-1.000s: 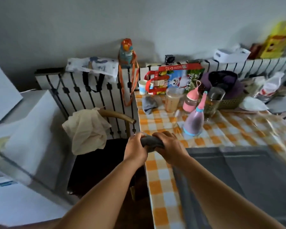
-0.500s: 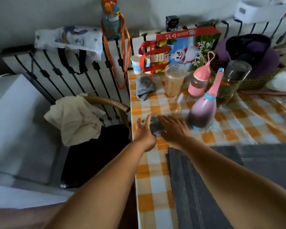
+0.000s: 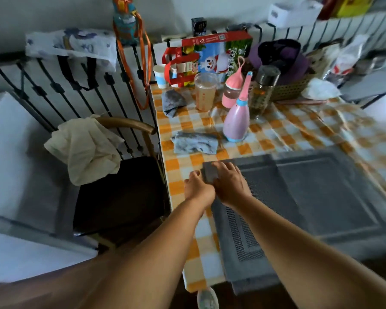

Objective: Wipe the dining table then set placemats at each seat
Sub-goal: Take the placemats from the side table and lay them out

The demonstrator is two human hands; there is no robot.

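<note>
The dining table (image 3: 299,132) wears an orange-and-white checked cloth. A stack of grey placemats (image 3: 316,197) covers its near part and hangs over the front edge. My right hand (image 3: 228,184) lies over the mats' far-left corner, fingers curled on it. My left hand (image 3: 198,188) is beside it, closed on the same corner at the left edge. A crumpled grey-blue wiping cloth (image 3: 194,142) lies flat on the table just beyond my hands, apart from them. A second, darker grey rag (image 3: 172,103) sits further back.
A pink bottle (image 3: 235,121), a plastic cup (image 3: 205,91), a small pink bottle (image 3: 232,90), a glass jar (image 3: 264,90), a printed bag (image 3: 212,56) and a basket (image 3: 292,88) crowd the back. To the left, a dark chair (image 3: 120,190) carries a cream cloth (image 3: 87,148).
Both hands held the rolled cloth a second ago, laid it on the table, then drew back toward me onto the placemat corner. The camera tilted down.
</note>
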